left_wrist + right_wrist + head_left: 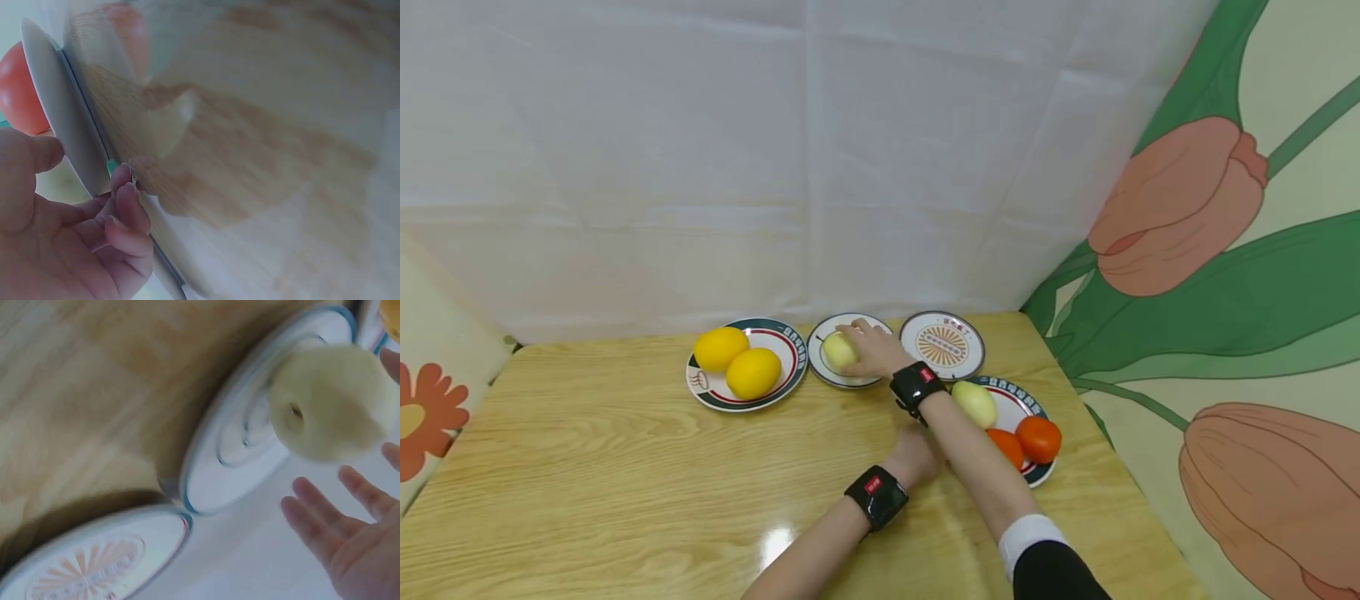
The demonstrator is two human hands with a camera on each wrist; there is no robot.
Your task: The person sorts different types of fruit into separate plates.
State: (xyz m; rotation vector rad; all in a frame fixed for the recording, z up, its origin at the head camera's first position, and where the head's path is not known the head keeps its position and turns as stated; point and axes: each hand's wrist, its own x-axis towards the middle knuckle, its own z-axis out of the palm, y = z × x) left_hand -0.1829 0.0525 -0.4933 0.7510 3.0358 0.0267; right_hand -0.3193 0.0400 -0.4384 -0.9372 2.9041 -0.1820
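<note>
On the small white plate (pixel 842 382), a pale green pear (pixel 839 352) lies with its stem to the left. My right hand (pixel 876 350) reaches over the pear's right side; in the right wrist view its fingers (pixel 319 519) are spread and stand a little off the pear (pixel 331 403). Partly hidden beneath the right forearm, my left hand (pixel 917 454) is at the near left edge of a dark-rimmed plate (pixel 1041 475). The left wrist view shows the thumb against this plate's rim (pixel 59 94) and curled fingers lower at its edge. That plate bears another pear (pixel 974 405) and two tomatoes (pixel 1039 439).
Two lemons (pixel 752 373) sit on a dark-rimmed plate (pixel 775 396) at the left. A small plate with a sunburst print (pixel 942 343) stands right of the pear's plate. White cloth (pixel 805 208) hangs behind the wooden table (pixel 625 467). My right forearm crosses above my left hand.
</note>
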